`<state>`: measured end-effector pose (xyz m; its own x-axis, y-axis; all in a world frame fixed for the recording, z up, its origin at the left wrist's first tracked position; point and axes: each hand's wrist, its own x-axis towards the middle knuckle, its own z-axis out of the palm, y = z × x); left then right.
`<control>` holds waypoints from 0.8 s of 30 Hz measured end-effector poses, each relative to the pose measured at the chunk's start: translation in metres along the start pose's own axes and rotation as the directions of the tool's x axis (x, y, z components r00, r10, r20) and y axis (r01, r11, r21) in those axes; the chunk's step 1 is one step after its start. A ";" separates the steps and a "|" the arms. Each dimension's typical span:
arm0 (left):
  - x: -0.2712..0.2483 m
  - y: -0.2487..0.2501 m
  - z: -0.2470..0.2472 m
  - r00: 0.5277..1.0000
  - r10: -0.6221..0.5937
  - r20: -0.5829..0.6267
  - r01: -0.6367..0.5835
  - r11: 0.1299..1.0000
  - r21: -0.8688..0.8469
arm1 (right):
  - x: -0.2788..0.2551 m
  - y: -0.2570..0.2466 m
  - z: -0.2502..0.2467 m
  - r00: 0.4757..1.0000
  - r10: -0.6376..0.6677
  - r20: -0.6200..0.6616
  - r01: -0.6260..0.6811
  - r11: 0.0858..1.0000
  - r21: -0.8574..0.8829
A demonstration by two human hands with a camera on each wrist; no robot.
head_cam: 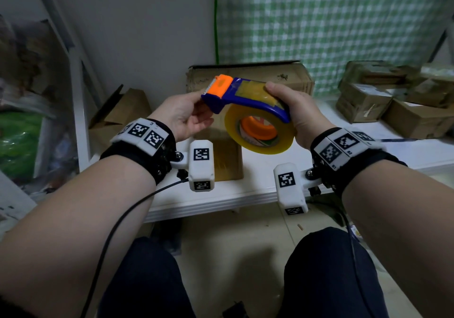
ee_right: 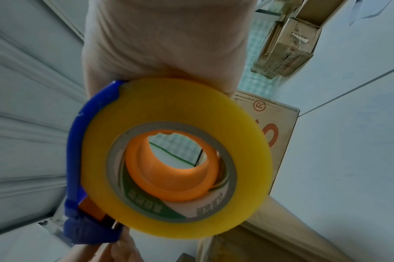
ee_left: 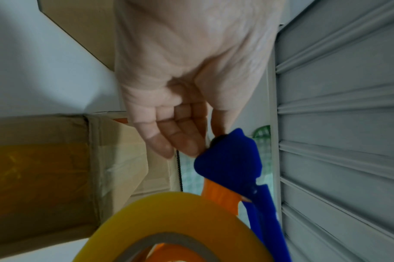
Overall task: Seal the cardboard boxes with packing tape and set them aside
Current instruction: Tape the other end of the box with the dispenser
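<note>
I hold a blue tape dispenser [head_cam: 245, 94] with an orange cutter in the air over the white table [head_cam: 245, 192]. Its yellow tape roll [head_cam: 270, 149] hangs below the handle. My right hand [head_cam: 294, 106] grips the rear of the handle, thumb on top. My left hand [head_cam: 189, 113] pinches the front end just under the cutter; in the left wrist view the fingertips [ee_left: 185, 147] touch the blue head [ee_left: 232, 159]. The roll [ee_right: 175, 106] fills the right wrist view. A small taped cardboard box [head_cam: 227, 160] lies on the table under the dispenser.
A larger cardboard box [head_cam: 290, 76] stands at the back against the wall. Several taped boxes [head_cam: 405, 101] are stacked at the table's right. An open box [head_cam: 122, 111] and a white shelf frame [head_cam: 78, 96] are at the left. My knees are below the table edge.
</note>
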<state>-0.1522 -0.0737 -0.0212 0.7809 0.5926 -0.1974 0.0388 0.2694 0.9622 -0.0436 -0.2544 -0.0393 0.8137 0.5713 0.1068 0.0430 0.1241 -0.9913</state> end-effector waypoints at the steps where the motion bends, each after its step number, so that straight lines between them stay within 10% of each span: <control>1: 0.000 0.000 0.000 1.000 0.000 -0.010 0.000 1.000 0.010 | 0.000 0.000 0.000 1.000 0.005 0.008 -0.005 1.000 -0.005; 24: 0.039 -0.003 -0.060 0.911 0.201 -0.360 -0.060 0.929 0.366 | 0.012 -0.034 -0.020 0.981 0.153 0.119 -0.085 0.891 -0.446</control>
<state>-0.1594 -0.0062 -0.0433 0.4953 0.8671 -0.0542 0.2169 -0.0630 0.9742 -0.0236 -0.2682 -0.0063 0.7357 0.6763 -0.0382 0.2279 -0.3002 -0.9262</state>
